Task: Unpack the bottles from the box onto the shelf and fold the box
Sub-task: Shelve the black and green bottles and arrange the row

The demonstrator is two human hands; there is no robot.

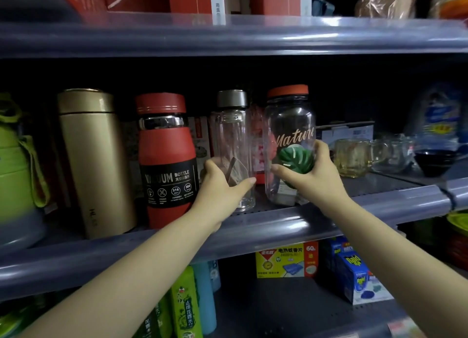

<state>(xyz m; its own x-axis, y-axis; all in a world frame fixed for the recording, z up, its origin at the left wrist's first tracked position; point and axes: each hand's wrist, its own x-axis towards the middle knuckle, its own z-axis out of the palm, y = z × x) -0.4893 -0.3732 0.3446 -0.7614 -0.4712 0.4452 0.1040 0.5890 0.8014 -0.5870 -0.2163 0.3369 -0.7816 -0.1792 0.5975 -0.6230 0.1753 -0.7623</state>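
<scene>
Both clear bottles are already standing upright on the shelf point(273, 218), long axes vertical, side by side with a small gap. The slim steel-capped bottle point(231, 145) is wrapped low down by the left hand point(222, 185), thumb curled across its front. The red-lidded "Nature" bottle point(288, 140) is gripped at its leaf print by the right hand point(311, 175), fingers behind it. Each bottle sits straight ahead of its own hand; the box isn't in view
</scene>
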